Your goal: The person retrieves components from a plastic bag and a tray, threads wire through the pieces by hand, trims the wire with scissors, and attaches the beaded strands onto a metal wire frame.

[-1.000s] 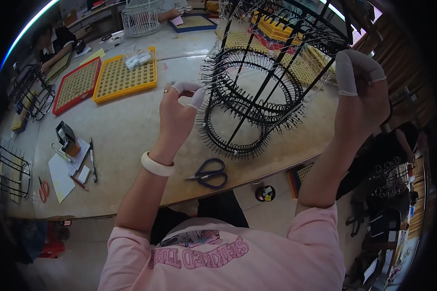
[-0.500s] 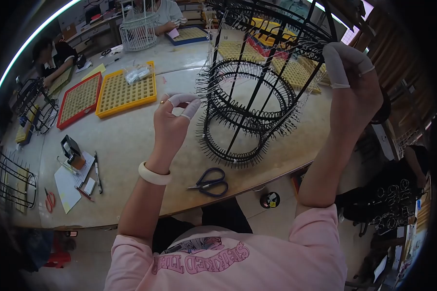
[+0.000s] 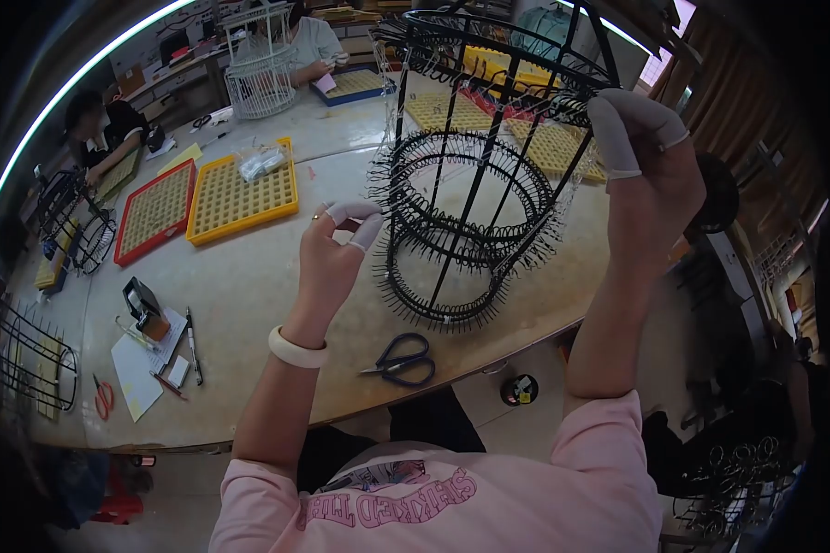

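Trays [image 3: 240, 195] with red or yellow rims lie on the pale counter [image 3: 240, 295], a clear plastic packet [image 3: 263, 163] in the yellow one. The left hand [image 3: 327, 267], raised, pinches its white-covered fingers together beside the black wire rack [image 3: 441, 241], any grip too small to see. The bent right arm holds the right hand [image 3: 650, 166] high, fingers curled at the rack, grasp unclear.

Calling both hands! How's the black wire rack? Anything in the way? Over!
Left hand: fingertips beside black wire rack, grip unclear. Right hand: fingers bent by its upper edge, grip unclear. Scissors on table, clear of both hands.
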`<state>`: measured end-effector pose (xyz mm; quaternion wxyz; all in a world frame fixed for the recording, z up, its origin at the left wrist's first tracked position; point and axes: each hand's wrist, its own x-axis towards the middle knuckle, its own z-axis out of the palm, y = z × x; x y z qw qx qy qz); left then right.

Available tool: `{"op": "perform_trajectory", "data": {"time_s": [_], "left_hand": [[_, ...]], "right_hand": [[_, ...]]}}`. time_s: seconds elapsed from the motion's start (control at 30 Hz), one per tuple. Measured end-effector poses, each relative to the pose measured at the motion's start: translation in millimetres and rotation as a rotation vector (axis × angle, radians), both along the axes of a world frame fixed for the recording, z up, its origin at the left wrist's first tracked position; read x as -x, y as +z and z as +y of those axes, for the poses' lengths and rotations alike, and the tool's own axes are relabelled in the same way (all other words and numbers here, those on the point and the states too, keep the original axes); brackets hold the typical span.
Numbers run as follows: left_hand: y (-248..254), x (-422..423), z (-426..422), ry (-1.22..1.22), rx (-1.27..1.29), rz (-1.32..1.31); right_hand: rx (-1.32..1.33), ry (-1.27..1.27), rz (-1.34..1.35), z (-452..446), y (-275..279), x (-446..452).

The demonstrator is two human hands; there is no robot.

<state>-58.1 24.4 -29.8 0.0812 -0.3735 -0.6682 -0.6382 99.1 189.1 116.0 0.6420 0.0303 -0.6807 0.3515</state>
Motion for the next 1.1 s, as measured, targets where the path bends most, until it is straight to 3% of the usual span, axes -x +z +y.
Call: {"op": "perform_trajectory", "data": {"time_s": [0.23,0.3,0.53,0.67,0.73,0.83,0.9,1.1], "left_hand": [[-4,0,3,-0.013,-0.039,-0.065],[-5,2,2,0.008,-0.003,-0.015],[-2,-4,0,0.029,0.001,-0.020],[-3,-4,-1,0.122,-0.006,0.065],[-2,-3,0,0.167,-0.011,0.138],[1,-6,2,0.242,0.017,0.260],[4,-9,4,0.259,0.043,0.327],[7,-11,7,0.367,0.122,0.511]], "right_hand": [[0.015,-0.076,0.092,-8,-15,-10],[-0.110,-0.140,0.088,-5,-24,-12],[-0.142,-0.177,-0.008,-9,-57,-23],[-0.083,-0.179,-0.142,-20,-85,-34],[-0.125,-0.109,-0.372,-33,-107,-40],[-0.188,0.024,-0.465,-47,-148,-39],[-0.141,0.065,-0.723,-50,-173,-42],[0.139,0.025,-0.924,-36,-213,-46]]}}
